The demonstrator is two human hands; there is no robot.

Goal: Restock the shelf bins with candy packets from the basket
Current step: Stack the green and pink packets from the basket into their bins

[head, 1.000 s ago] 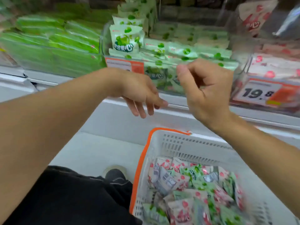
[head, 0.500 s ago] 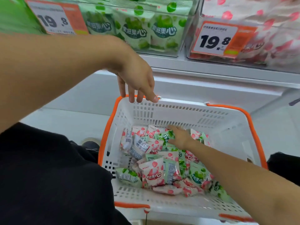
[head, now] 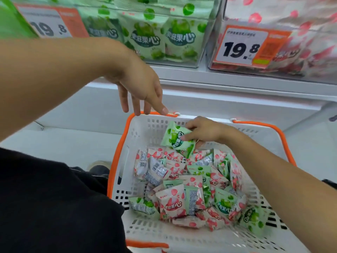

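Observation:
A white basket (head: 200, 240) with an orange rim sits below me, holding several pink and green candy packets (head: 184, 189). My right hand (head: 204, 129) pinches a green candy packet (head: 176, 139) and holds it just above the pile, near the basket's far wall. My left hand (head: 140, 88) hangs above the basket's far left rim with fingers loose and pointing down, holding nothing. On the shelf above, a clear bin of green packets (head: 160, 37) stands left of a clear bin of pink packets (head: 300, 42).
Orange price tags reading 19.8 (head: 242, 45) hang on the bin fronts. A white shelf ledge (head: 237, 83) runs between bins and basket. My black clothing (head: 51, 207) fills the lower left, and a shoe (head: 98, 168) shows on the pale floor.
My right hand dropped from the shelf into the basket, took a green packet and lifted it off the pile. My view tilted down toward the basket. The left hand stayed over the rim.

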